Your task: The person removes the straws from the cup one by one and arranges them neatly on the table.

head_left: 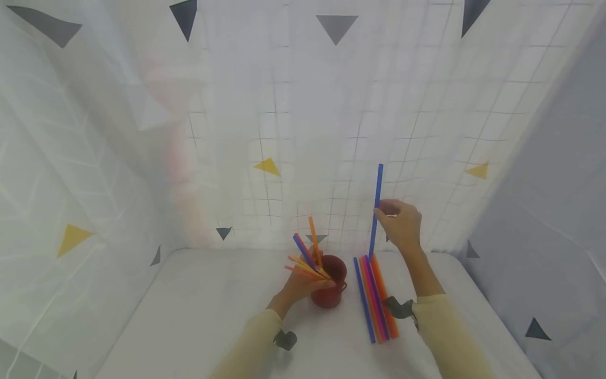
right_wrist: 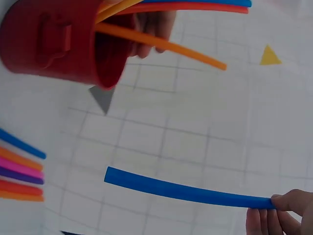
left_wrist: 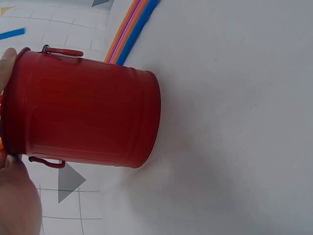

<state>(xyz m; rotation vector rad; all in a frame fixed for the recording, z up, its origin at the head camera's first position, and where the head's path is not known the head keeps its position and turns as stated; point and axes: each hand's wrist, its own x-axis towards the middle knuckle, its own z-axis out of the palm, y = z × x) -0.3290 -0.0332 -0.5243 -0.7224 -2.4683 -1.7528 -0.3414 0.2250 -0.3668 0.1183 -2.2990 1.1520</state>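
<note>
A small red metal bucket (head_left: 326,299) with little side handles (left_wrist: 63,51) stands on the table, several coloured straws (right_wrist: 171,46) leaning out of its mouth. My left hand (head_left: 299,287) grips the bucket at its rim, thumb on the near side and fingers behind, partly hidden by the straws. Pinched between thumb and fingertips of my right hand (head_left: 402,223) is a blue straw (right_wrist: 186,190), held nearly upright in the head view, to the right of the bucket. Its lower end hangs over the top ends of a row of loose straws (head_left: 371,310).
That row, in blue, orange, pink, purple and red-orange, lies side by side on the white table (head_left: 199,316), right of the bucket. Behind the table rises a white gridded backdrop (head_left: 303,116) with grey and yellow triangles. Pale sheets (head_left: 544,210) flank both sides.
</note>
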